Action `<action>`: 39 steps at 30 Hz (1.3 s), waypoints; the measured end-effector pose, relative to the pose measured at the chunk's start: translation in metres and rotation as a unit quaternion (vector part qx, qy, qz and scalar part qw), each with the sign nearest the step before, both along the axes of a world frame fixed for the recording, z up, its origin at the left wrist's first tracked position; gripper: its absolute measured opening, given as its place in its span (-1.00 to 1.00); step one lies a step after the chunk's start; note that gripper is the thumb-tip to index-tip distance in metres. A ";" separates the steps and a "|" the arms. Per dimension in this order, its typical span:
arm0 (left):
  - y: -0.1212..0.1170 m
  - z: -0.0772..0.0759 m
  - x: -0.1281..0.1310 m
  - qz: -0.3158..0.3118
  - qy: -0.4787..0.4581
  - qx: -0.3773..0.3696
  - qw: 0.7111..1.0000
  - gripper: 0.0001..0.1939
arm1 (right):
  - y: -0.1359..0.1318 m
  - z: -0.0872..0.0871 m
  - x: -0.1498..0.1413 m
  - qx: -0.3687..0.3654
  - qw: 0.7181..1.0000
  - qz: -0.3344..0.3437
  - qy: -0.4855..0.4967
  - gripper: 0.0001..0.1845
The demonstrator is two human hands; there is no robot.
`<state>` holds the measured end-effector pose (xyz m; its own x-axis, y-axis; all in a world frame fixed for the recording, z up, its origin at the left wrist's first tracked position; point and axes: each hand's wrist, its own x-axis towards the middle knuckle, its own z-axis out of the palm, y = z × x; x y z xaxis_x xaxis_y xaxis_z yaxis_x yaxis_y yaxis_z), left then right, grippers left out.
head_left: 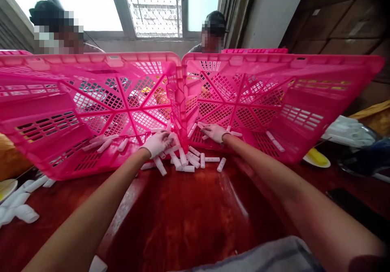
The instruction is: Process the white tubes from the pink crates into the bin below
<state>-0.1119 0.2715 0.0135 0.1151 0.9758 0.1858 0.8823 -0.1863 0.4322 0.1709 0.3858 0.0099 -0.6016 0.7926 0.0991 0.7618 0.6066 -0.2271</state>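
Two pink plastic baskets stand on their sides next to each other, the left basket [115,55] and the right basket [274,59], their mouths facing me. Small white cylindrical rolls [185,168] lie heaped on the table where the baskets meet. My left hand [157,143], in a white glove with bare fingertips, reaches over rolls at the left basket's inner corner, fingers apart and touching the heap. Inside the right basket, my gloved right hand [215,133] stretches its fingers leftward beside a few rolls. Whether either hand grips a roll is hard to make out.
More white rolls [27,213] lie at the left table edge. At the right are a plate with something yellow [317,157], a dark flat object [359,207] and clear plastic packaging [347,131]. Two people sit behind the baskets. Cardboard boxes [338,20] are stacked at right.
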 end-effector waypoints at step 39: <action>-0.281 0.020 0.174 0.040 -0.589 -0.151 0.793 -0.59 | -0.356 0.031 0.074 -0.340 0.653 -0.109 0.668 -0.61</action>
<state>0.0618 -0.0095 0.0336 -0.0298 0.9916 -0.1256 -0.1628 0.1191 0.9794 0.2446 0.0299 0.0408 -0.2035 0.9791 0.0016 -0.3408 -0.0693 -0.9376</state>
